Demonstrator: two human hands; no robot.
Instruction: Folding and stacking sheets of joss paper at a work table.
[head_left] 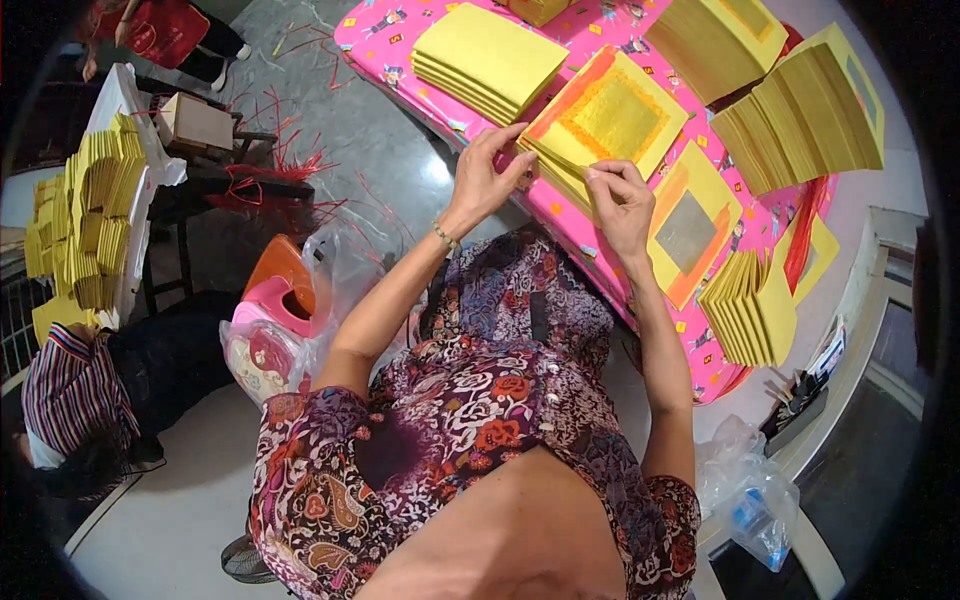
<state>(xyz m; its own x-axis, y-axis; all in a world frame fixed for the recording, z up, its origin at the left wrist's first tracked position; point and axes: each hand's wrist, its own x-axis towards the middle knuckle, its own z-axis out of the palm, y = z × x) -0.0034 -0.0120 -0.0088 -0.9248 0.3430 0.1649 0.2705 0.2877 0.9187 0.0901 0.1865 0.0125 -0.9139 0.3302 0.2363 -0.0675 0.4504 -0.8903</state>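
A stack of yellow joss paper (622, 112) lies on the table in front of me, its top sheet bearing a gold foil square in an orange border. My left hand (486, 182), with a beaded bracelet at the wrist, grips the stack's near left corner between thumb and fingers. At the near edge, my right hand (622, 205) has thumb and forefinger pinched at the paper's edge, its other fingers curled. Just right of that hand lies a single yellow sheet with a silver square (684, 236). Behind my left hand sits a pile of folded yellow paper (490, 60).
A pink patterned cloth (560, 215) covers the table. Fanned yellow bundles (800, 125) and a smaller bundle (748, 310) stand at right near a red ribbon (803, 235). Left are a pink plastic container (272, 310), another paper-laden table (95, 215) and a person in stripes (75, 390).
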